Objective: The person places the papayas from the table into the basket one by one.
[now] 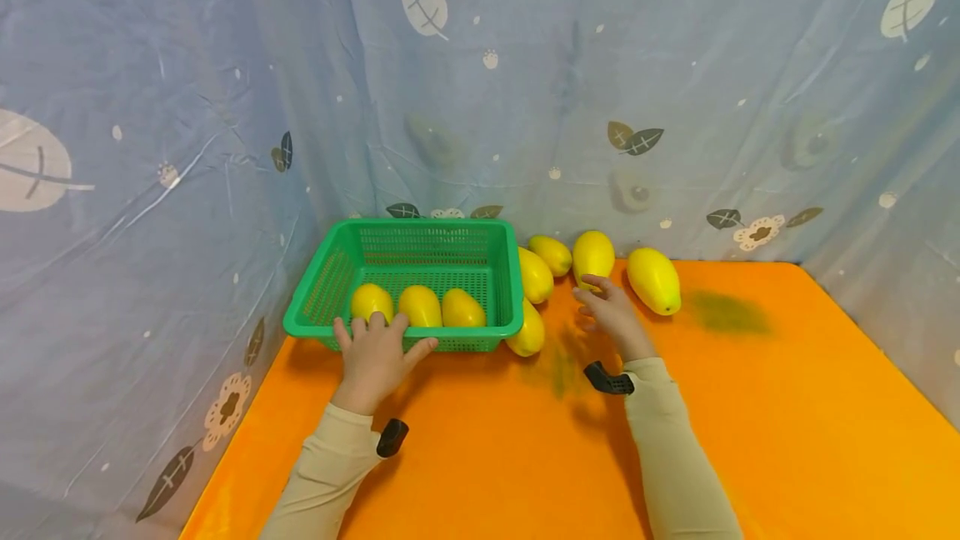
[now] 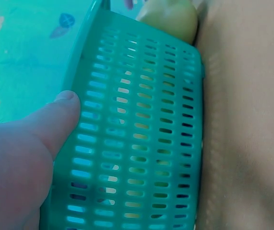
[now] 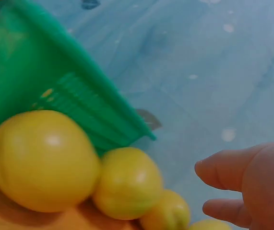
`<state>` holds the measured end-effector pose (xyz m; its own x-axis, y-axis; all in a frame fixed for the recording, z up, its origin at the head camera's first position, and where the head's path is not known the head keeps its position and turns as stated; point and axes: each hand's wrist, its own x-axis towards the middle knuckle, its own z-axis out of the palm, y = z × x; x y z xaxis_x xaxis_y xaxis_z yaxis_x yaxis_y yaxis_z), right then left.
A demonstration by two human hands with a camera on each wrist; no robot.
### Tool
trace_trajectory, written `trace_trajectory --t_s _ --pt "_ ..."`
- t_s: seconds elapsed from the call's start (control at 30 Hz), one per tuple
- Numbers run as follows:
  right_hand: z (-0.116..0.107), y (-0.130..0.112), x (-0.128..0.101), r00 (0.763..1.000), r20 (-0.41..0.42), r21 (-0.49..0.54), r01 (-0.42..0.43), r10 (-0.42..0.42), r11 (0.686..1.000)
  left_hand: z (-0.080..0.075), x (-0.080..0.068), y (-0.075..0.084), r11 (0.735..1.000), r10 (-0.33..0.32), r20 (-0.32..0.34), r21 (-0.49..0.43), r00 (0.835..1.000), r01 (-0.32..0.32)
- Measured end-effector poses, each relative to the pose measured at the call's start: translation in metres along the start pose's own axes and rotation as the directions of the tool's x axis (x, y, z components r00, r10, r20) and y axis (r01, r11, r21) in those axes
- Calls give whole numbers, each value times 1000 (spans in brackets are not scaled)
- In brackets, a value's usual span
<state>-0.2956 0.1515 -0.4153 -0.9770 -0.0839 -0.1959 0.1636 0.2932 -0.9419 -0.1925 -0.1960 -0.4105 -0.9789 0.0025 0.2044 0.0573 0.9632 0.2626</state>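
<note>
A green plastic basket stands at the left of the orange table, with three yellow melons in a row along its near side. My left hand holds the basket's near rim, fingers over the edge and thumb against the outside. Beyond the basket's right wall lie several more yellow melons. My right hand hovers over that side with fingers apart and nothing in them. Its fingertips overlap a melon near the back in the head view.
A melon lies apart to the right of my right hand. The orange tabletop has darker greenish patches. A blue patterned curtain hangs close behind the basket and along both sides.
</note>
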Motion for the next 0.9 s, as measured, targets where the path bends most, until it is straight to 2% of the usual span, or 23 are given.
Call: trace_trajectory --t_s 0.27,0.53,0.9 --pt "31 5 2 996 90 -63 5 1 998 1 -1 1 1000 -3 -8 11 1000 3" --pt "57 12 2 990 138 -62 31 -22 998 2 -1 2 1000 2 -16 9 1000 -2" --pt "66 12 0 989 130 -10 73 -71 997 -1 0 2 1000 -4 -9 12 1000 4"
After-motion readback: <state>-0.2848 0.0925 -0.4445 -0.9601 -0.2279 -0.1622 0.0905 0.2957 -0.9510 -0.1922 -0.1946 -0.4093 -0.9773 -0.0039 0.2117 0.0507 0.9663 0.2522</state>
